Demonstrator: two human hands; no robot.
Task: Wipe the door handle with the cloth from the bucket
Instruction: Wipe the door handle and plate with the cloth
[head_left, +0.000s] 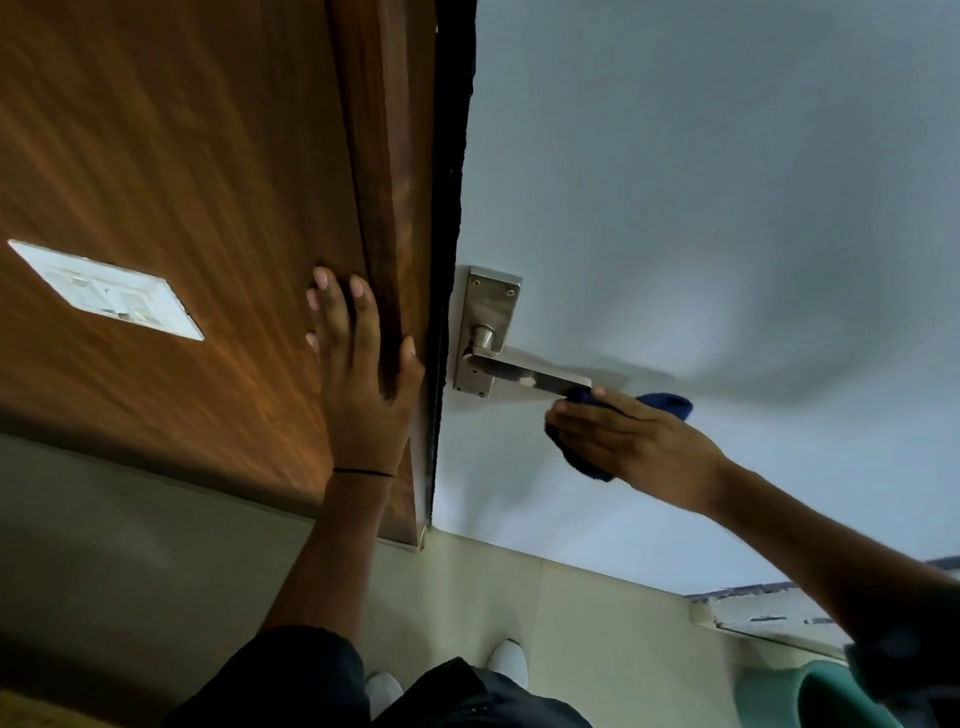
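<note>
A silver lever door handle (511, 368) on a metal backplate (488, 317) sits on the pale grey door (701, 208). My right hand (634, 441) holds a dark blue cloth (667, 404) bunched at the free end of the lever, touching it from below. My left hand (366, 374) lies flat with fingers spread on the brown wooden panel (182, 182), its thumb at the panel's edge next to the door gap. At the lower right a teal bucket (810, 696) shows only its rim, partly hidden by my right sleeve.
A white switch plate (106, 290) is set in the wooden panel at the left. Beige floor tiles (571, 613) run below, with my white shoes (508, 662) on them. A dark gap (449, 156) separates panel and door.
</note>
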